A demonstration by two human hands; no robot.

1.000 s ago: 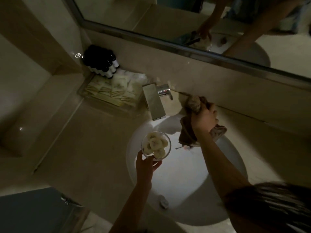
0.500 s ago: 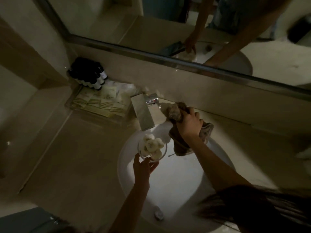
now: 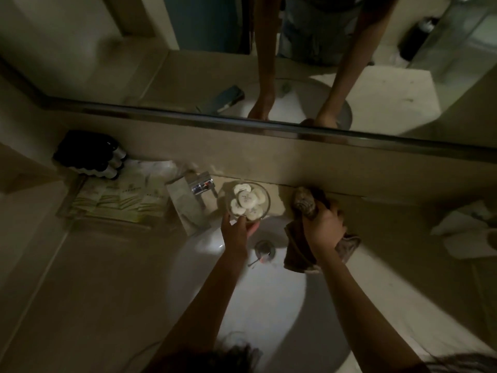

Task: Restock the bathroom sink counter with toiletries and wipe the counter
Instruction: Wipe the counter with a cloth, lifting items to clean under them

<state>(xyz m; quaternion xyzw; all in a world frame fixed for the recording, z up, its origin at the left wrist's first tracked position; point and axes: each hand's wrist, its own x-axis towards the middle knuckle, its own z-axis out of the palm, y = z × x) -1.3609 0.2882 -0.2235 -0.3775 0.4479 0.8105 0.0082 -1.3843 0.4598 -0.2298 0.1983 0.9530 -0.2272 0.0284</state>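
Left hand (image 3: 236, 230) gripped the soap bowl (image 3: 248, 201) by its rim, at twelve o'clock of the basin (image 3: 242, 305), beside the tap (image 3: 185, 207). Right hand (image 3: 322, 228) clenched the cloth (image 3: 304, 203) at two o'clock. Advised: seat the bowl flat (clear of the edge) before release.

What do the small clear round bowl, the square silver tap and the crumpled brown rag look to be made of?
Small clear round bowl: glass or clear plastic, glossy; the white discs show through its wall. Square silver tap: polished metal, likely chrome; bright highlights. Crumpled brown rag: soft fabric, matte; it bunches in the right hand.
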